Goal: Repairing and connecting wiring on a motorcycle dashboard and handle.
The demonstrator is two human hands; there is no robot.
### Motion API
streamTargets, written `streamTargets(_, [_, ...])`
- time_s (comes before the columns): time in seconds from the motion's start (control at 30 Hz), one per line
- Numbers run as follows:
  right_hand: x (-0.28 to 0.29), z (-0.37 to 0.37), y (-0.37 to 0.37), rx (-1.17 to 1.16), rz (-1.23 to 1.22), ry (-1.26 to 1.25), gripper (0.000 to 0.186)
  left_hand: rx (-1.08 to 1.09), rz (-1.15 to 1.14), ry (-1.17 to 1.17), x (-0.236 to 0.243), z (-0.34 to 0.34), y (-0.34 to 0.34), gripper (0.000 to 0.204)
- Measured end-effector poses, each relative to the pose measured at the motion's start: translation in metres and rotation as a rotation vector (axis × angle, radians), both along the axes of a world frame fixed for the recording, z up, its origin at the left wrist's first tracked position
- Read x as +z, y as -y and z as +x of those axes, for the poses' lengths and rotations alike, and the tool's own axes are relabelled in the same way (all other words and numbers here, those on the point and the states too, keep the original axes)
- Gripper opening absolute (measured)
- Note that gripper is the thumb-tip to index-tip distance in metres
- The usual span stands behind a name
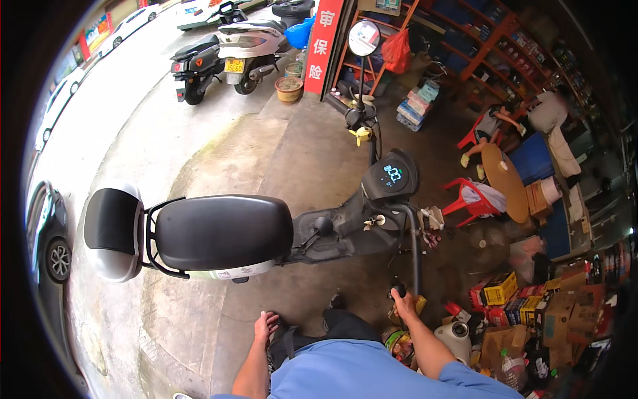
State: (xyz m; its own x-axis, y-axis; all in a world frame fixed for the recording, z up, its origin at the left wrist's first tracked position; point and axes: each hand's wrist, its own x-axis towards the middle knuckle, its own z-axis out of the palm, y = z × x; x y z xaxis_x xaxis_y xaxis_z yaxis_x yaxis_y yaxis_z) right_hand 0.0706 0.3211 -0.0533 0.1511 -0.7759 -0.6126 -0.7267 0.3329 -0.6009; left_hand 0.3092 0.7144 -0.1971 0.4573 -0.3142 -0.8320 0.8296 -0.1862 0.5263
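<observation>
An electric scooter stands in front of me, its black seat (226,231) to the left and its lit dashboard (392,174) to the right. My right hand (403,307) is closed round the black handlebar grip (397,290) on the near side. Beside my left thigh hangs my left hand (266,324), empty, its fingers loosely bent and apart. A silver and black top box (113,234) sits behind the seat on a black rack. The far end of the handlebar carries a round mirror (364,38) and a yellow lever (360,136). A key-like item (374,222) shows below the dashboard.
Cartons (500,289) and a white rounded object (454,339) crowd the floor on my right. Farther right, two people sit near a round table (503,179) and a red chair (473,203). Two scooters (249,46) are parked at the back; a dark car (53,253) stands left.
</observation>
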Motion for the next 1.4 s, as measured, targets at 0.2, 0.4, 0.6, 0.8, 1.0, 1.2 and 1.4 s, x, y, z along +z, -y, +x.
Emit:
streamTargets(0.2, [-0.035, -0.035, 0.045, 0.102, 0.058, 0.037, 0.047, -0.049, -0.069, 0.031, 0.004, -0.007, 0.086, 0.064])
streamTargets(0.4, [-0.001, -0.028, 0.053, 0.190, -0.007, 0.088, 0.044, -0.072, -0.156, 0.046, 0.030, -0.001, 0.161, 0.061])
streamTargets(0.6, [0.008, -0.017, 0.053, 0.170, -0.128, 0.161, 0.043, -0.144, -0.234, 0.072, 0.040, 0.045, 0.214, 0.064])
streamTargets(0.8, [-0.006, -0.014, 0.053, 0.068, -0.045, 0.219, 0.039, -0.187, -0.352, 0.183, 0.053, 0.119, 0.279, 0.064])
streamTargets(1.0, [-0.064, -0.039, 0.047, -0.018, -0.184, 0.125, 0.032, -0.188, -0.464, 0.206, 0.095, 0.189, 0.356, 0.055])
streamTargets(1.2, [0.010, 0.011, 0.021, -0.243, 0.052, 0.172, 0.036, -0.139, -0.564, 0.297, 0.126, 0.231, 0.399, 0.051])
streamTargets(1.4, [0.001, 0.011, 0.006, -0.304, -0.002, 0.078, 0.037, -0.135, -0.665, 0.338, 0.155, 0.253, 0.445, 0.052])
